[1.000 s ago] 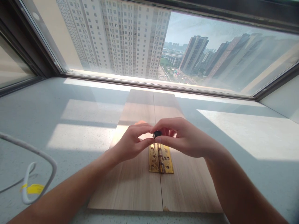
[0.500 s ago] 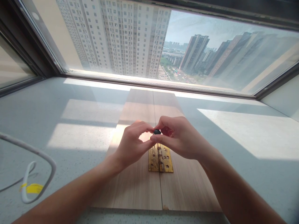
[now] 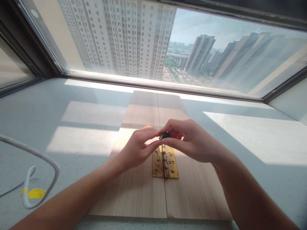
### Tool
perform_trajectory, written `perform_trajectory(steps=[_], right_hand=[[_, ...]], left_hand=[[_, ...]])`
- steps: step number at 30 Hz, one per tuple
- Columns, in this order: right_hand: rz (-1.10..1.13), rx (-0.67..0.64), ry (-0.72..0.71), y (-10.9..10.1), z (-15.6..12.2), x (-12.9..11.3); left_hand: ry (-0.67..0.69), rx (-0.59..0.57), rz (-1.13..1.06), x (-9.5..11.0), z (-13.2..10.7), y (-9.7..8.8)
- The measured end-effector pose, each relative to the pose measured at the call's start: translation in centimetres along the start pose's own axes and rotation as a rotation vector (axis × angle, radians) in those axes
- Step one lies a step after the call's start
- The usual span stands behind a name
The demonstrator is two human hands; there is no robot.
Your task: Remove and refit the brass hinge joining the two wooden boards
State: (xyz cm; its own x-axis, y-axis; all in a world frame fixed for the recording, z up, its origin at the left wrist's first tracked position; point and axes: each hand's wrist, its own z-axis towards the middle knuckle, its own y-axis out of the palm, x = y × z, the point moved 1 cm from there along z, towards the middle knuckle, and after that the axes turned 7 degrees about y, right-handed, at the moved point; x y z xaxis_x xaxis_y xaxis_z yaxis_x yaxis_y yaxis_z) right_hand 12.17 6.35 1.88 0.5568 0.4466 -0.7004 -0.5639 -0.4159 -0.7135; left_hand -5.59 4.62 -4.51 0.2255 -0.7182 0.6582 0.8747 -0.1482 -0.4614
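Between my two hands is a small black piece (image 3: 165, 135) with a pale, metal-looking end pointing left; its exact kind is unclear. My right hand (image 3: 189, 137) pinches its black body between thumb and fingers. From the other side, the thumb and index fingertip of my left hand (image 3: 137, 143) close around the pale end. Just below the fingers, a worn brass-coloured hinge (image 3: 165, 163) lies across the seam of two light wood boards (image 3: 139, 198). Several holes show in its leaves, and its upper end is partly hidden by my hands.
The boards rest on a pale speckled sill (image 3: 79, 140) beneath a dark-framed window (image 3: 144, 83). A white cable (image 3: 51, 159) with a yellow tag (image 3: 36, 193) loops at the left. Tall buildings stand outside.
The black piece has turned from showing its rounded dark face to lying sideways, its pale end now visible. My right hand has shifted slightly right.
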Motion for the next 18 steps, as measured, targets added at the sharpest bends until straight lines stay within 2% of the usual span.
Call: perform_trajectory(steps=[5, 10, 15, 18], right_hand=[[-0.025, 0.012, 0.026, 0.4, 0.0, -0.1], [-0.115, 0.092, 0.017, 1.1, 0.1, -0.8], [-0.177, 0.185, -0.003, 1.6, 0.3, -0.9], [-0.137, 0.194, 0.011, 1.6, 0.4, -0.8]], left_hand=[[-0.013, 0.106, 0.047, -0.3, -0.2, 0.1], [0.007, 0.195, 0.151, 0.1, -0.1, 0.4], [-0.035, 0.179, 0.116, 0.5, -0.1, 0.5], [-0.026, 0.155, 0.089, 0.4, -0.1, 0.3]])
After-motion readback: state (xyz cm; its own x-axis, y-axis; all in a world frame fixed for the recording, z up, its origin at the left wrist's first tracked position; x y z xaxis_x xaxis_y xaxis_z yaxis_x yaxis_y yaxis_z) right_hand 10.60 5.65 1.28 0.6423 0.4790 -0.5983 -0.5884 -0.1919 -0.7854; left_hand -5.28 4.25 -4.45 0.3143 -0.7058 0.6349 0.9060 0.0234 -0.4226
